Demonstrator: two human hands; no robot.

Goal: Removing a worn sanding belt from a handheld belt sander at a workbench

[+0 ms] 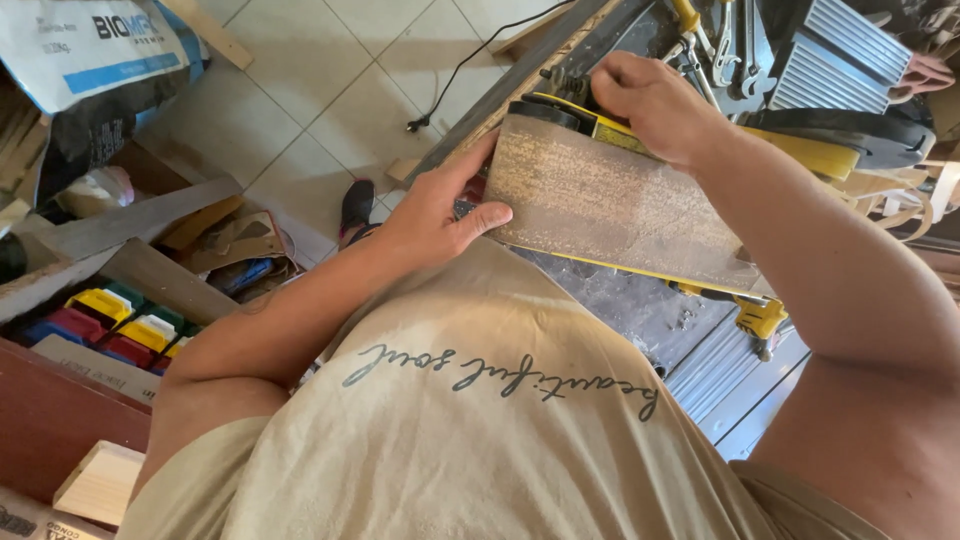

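A yellow and black belt sander [700, 135] lies on its side on the metal workbench [660, 320], its brown sanding belt [610, 205] facing me. My left hand [435, 215] grips the near left end of the belt, thumb on its face. My right hand [655, 100] presses on the top edge of the sander body, fingers curled over it.
Wrenches and other metal tools [725, 40] hang behind the sander. A black power cord [470, 60] runs over the tiled floor. To the left sit wooden boards [130, 215], a tray of coloured boxes [110, 320], a printed sack [90, 45] and a wood block [100, 482].
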